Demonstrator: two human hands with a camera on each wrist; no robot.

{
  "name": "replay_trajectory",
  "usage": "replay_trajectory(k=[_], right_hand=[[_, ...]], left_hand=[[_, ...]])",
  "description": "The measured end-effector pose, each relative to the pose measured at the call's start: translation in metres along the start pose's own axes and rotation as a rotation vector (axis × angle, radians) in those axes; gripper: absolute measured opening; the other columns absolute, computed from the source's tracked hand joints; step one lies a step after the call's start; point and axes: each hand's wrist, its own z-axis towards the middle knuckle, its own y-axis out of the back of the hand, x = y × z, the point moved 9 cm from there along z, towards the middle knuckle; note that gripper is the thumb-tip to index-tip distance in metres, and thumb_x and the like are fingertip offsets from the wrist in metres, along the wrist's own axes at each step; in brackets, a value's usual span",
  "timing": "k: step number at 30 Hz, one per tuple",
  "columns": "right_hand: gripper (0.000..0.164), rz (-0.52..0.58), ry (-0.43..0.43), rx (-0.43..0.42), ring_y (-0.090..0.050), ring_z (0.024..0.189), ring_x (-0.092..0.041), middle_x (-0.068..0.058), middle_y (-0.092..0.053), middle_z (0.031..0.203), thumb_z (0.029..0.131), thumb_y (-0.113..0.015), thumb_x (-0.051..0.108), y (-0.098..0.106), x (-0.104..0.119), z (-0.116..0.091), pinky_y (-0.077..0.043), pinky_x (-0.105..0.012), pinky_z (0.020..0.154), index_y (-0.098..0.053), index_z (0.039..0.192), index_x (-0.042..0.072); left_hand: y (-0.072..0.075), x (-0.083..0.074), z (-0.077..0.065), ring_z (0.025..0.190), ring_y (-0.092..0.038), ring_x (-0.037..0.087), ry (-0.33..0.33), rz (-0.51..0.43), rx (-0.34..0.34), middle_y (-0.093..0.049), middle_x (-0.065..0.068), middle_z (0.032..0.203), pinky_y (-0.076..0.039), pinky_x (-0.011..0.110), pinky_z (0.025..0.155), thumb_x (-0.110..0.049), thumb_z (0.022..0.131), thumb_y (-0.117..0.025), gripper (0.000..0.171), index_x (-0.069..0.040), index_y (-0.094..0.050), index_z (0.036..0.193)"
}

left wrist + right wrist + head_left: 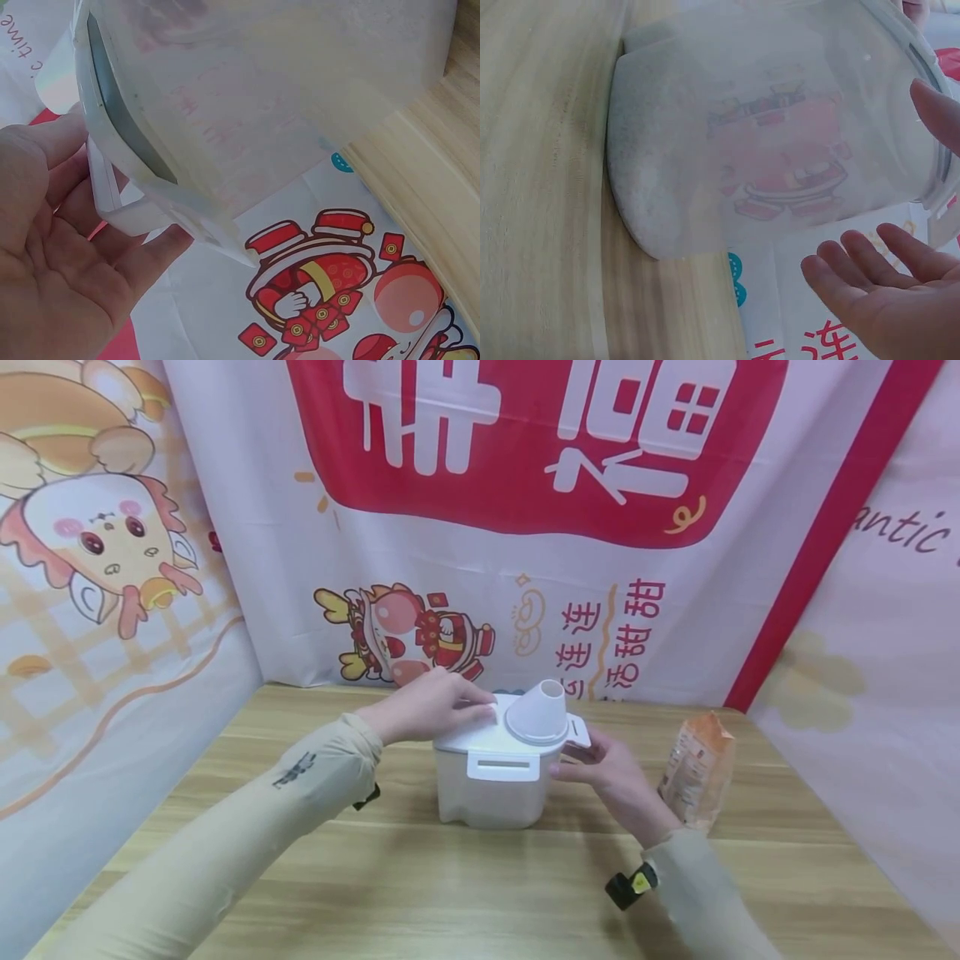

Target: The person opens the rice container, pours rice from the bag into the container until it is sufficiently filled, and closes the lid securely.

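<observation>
A translucent plastic storage container [491, 793] with a white lid [480, 739] stands upright on the wooden table. A white cone-shaped spout [538, 714] rises from the lid's right part, and flap latches hang at its edges. My left hand [435, 706] holds the lid's left side; in the left wrist view its thumb lies by the rim and its fingers bend round a white latch [135, 214]. On the other side, my right hand [611, 772] has its thumb at the container's wall below the rim. Its fingers reach out loosely beside the container in the right wrist view.
An orange and white packet [697, 772] stands on the table [450, 893] to the right, close behind my right wrist. Printed cloth sheets [480, 568] hang along the back and both sides. A black strap piece [630, 885] sits at my right wrist.
</observation>
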Motion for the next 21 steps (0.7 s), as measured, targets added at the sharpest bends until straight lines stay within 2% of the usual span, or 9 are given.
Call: replay_trajectory(k=[4, 10, 13, 17, 21], right_hand=[[0.083, 0.04, 0.039, 0.037, -0.046, 0.131, -0.025, -0.005, -0.052, 0.142, 0.072, -0.087, 0.012, -0.007, 0.002, 0.002, -0.035, -0.047, 0.11, -0.047, 0.144, 0.013], [0.087, 0.004, 0.035, 0.015, -0.043, 0.133, -0.024, 0.0, -0.052, 0.141, 0.066, -0.089, 0.01, -0.013, 0.001, 0.006, -0.033, -0.05, 0.11, -0.048, 0.143, 0.017], [0.09, 0.008, 0.046, 0.02, -0.038, 0.136, -0.023, 0.001, -0.049, 0.144, 0.067, -0.089, 0.008, -0.016, 0.001, 0.008, -0.026, -0.052, 0.113, -0.045, 0.145, 0.018], [0.092, 0.041, 0.036, 0.007, -0.034, 0.139, -0.023, 0.001, -0.046, 0.146, 0.067, -0.088, 0.004, -0.018, 0.0, 0.01, -0.019, -0.051, 0.116, -0.043, 0.146, 0.018], [0.094, 0.069, 0.009, -0.007, -0.035, 0.138, -0.024, -0.002, -0.047, 0.146, 0.066, -0.087, 0.001, -0.017, -0.003, 0.011, -0.022, -0.049, 0.115, -0.041, 0.146, 0.016]], left_hand=[[0.0, 0.0, 0.0, 0.111, -0.062, 0.019, -0.002, 0.001, -0.003, -0.068, 0.002, 0.119, -0.049, 0.04, 0.098, -0.033, 0.098, -0.063, 0.033, -0.016, -0.069, 0.126], [0.001, 0.0, 0.0, 0.111, -0.063, 0.019, -0.007, 0.002, -0.007, -0.069, 0.001, 0.118, -0.049, 0.039, 0.098, -0.033, 0.098, -0.062, 0.033, -0.016, -0.069, 0.125], [0.001, 0.0, -0.001, 0.11, -0.063, 0.019, -0.009, 0.002, -0.009, -0.069, 0.001, 0.118, -0.049, 0.039, 0.097, -0.033, 0.098, -0.062, 0.033, -0.016, -0.069, 0.125], [0.001, -0.001, -0.001, 0.11, -0.063, 0.019, -0.014, 0.005, -0.006, -0.069, 0.001, 0.118, -0.049, 0.039, 0.097, -0.033, 0.098, -0.062, 0.033, -0.016, -0.069, 0.125], [0.001, -0.001, -0.001, 0.109, -0.064, 0.018, -0.016, 0.012, -0.001, -0.069, 0.001, 0.117, -0.05, 0.039, 0.096, -0.033, 0.098, -0.063, 0.032, -0.016, -0.07, 0.125]])
